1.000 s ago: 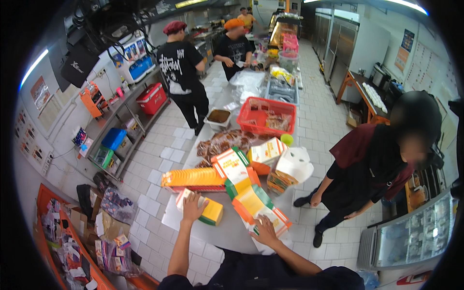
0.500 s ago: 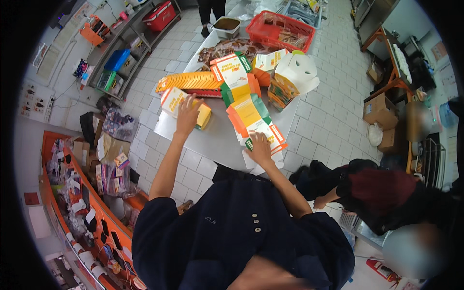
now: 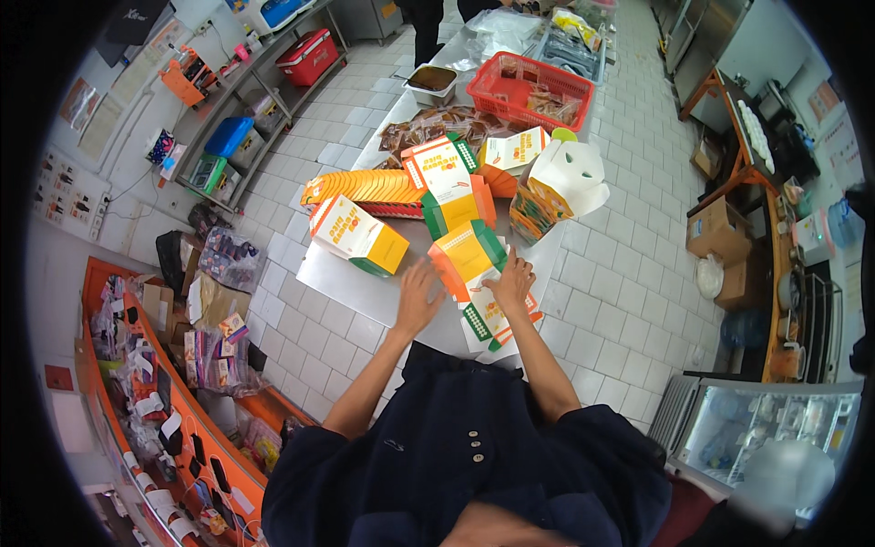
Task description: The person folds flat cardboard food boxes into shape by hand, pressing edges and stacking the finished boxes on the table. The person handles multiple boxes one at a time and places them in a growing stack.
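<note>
Where the steel table (image 3: 346, 283) meets the dark-shirted torso at the near edge: two bare hands side by side. Left hand (image 3: 417, 294) flat, fingers spread, palm down on bare steel, gripping nothing, just left of a flat printed carton blank (image 3: 488, 321). Right hand (image 3: 512, 279) open too, fingertips pressing on that blank where it meets a half-folded orange and green carton (image 3: 467, 252). Near end of the blank overhanging the table edge, partly hidden by the right wrist. Farther left, a folded yellow and white box (image 3: 357, 236) on its side. Beyond, a stack of flat orange blanks (image 3: 365, 188), then more folded cartons (image 3: 451, 178) crowding the middle, and a white handled box (image 3: 570, 173) to the right. Farther still, brown packets (image 3: 428, 126), contents hard to make out. Farthest, a red basket (image 3: 533, 91) and a small tub (image 3: 431, 84). Far left, wall shelves (image 3: 237, 100), items too small to tell.
</note>
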Action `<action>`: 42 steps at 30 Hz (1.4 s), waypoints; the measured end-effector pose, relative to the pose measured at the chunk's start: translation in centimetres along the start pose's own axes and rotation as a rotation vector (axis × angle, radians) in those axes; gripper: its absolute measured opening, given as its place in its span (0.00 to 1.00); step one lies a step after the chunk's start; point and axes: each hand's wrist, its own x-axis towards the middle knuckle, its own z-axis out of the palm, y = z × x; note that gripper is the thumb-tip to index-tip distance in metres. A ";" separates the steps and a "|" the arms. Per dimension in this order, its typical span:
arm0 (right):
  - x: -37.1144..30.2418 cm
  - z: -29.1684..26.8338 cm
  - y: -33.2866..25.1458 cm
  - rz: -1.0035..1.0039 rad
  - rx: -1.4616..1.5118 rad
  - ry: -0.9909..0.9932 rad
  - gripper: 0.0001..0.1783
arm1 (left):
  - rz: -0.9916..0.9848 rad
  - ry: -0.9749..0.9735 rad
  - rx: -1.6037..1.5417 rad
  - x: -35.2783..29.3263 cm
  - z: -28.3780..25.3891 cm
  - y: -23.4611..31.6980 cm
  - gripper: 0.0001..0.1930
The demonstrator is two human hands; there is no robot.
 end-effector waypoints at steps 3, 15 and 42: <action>0.5 1.1 1.0 -0.096 0.027 0.011 0.40 | -0.216 0.017 -0.269 -1.3 3.4 0.5 0.18; -9.7 -16.8 -6.0 -0.973 0.177 -0.145 0.04 | -0.870 -0.396 -1.693 1.3 -9.3 3.0 0.45; -10.7 -26.4 -8.3 -0.562 0.329 -0.207 0.15 | 0.059 -0.512 -0.609 3.2 -8.0 14.0 0.21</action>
